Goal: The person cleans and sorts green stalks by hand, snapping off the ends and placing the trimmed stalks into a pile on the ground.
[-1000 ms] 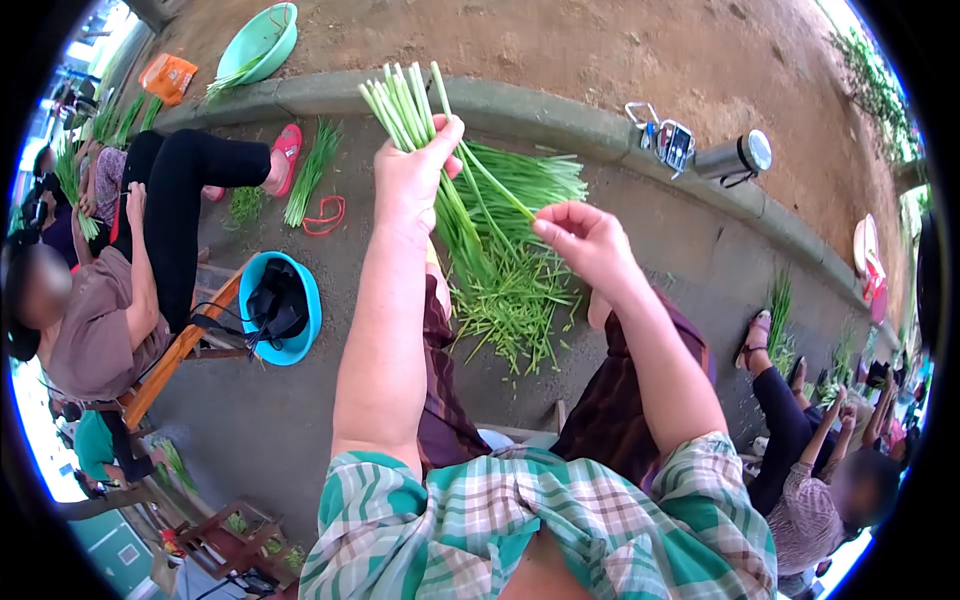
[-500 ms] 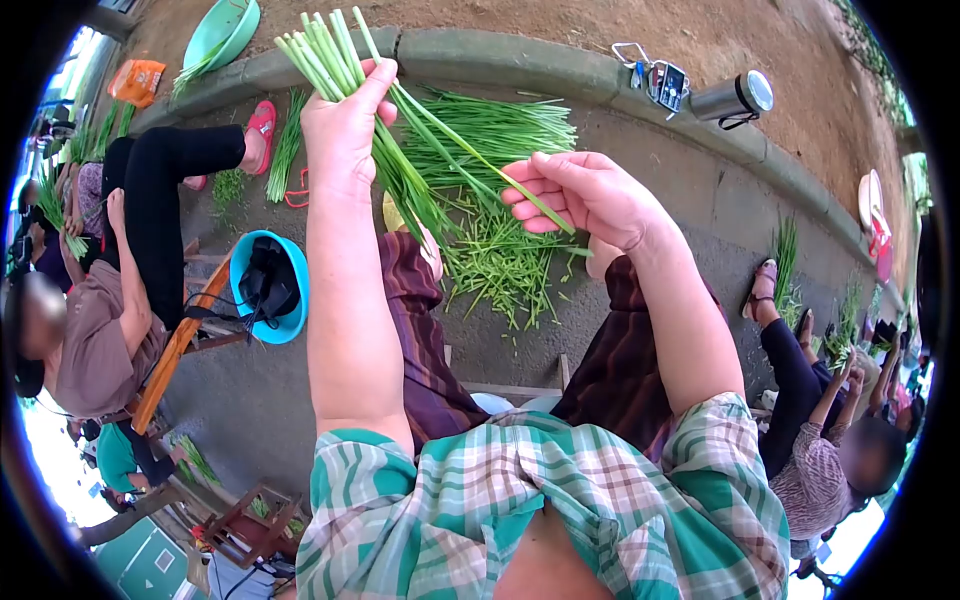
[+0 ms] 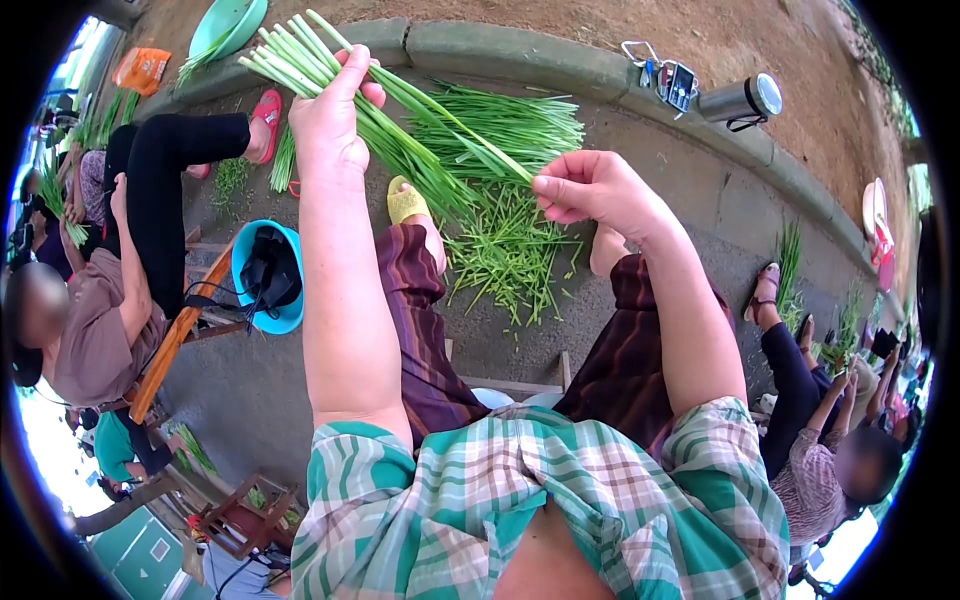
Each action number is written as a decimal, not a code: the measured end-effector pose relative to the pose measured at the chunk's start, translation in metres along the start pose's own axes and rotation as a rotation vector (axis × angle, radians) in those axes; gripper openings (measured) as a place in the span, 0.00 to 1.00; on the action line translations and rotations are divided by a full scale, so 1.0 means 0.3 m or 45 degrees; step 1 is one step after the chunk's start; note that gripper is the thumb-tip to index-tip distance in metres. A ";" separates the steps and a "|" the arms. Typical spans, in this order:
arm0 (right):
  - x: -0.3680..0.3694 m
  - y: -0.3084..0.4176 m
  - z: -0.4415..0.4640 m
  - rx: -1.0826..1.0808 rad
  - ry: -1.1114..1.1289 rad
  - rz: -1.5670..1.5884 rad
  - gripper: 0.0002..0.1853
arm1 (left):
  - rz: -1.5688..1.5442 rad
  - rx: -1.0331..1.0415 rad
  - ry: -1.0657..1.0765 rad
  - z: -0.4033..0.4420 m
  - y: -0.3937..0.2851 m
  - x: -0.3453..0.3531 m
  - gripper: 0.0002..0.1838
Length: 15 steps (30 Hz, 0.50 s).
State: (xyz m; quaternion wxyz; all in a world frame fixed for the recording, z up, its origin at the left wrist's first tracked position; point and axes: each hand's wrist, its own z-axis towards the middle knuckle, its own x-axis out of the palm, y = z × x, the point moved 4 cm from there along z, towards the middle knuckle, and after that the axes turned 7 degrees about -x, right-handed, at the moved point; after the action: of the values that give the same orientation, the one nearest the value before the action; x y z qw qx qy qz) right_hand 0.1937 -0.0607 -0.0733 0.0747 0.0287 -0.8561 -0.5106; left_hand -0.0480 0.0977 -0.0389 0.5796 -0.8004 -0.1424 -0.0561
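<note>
My left hand point(image 3: 330, 115) is closed around a bunch of long green stalks point(image 3: 400, 130) that look like chive stems, their pale ends pointing up and left. The green tips slant down toward the right. At the tip of a stalk drawn apart from the bunch, my right hand point(image 3: 580, 190) pinches with thumb and forefinger. Beneath both hands, a pile of long stalks point(image 3: 500, 125) lies on the ground. Short cut green pieces point(image 3: 510, 250) are scattered nearer my feet.
A concrete curb point(image 3: 520, 50) runs across the far side, with a steel flask point(image 3: 735, 102) and a small device point(image 3: 678, 85) on it. To the left are a blue basin point(image 3: 290, 310) holding a black bag, a wooden bench point(image 3: 180, 340) and a seated person point(image 3: 100, 330). Others sit at right.
My right hand has gone from loosely open fingers to a pinch on the stalk tip. My left hand and its bunch have shifted slightly left and up.
</note>
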 end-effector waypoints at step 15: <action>-0.050 -0.034 0.033 -0.284 -0.499 0.353 0.09 | -0.170 0.010 -0.053 0.005 0.015 0.003 0.10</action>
State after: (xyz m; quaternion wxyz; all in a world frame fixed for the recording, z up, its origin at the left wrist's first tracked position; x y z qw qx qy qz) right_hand 0.2066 -0.0552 -0.0883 -0.0204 -0.1968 -0.7885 -0.5824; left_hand -0.0459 0.0978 -0.0433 0.5746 -0.7878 -0.2077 -0.0777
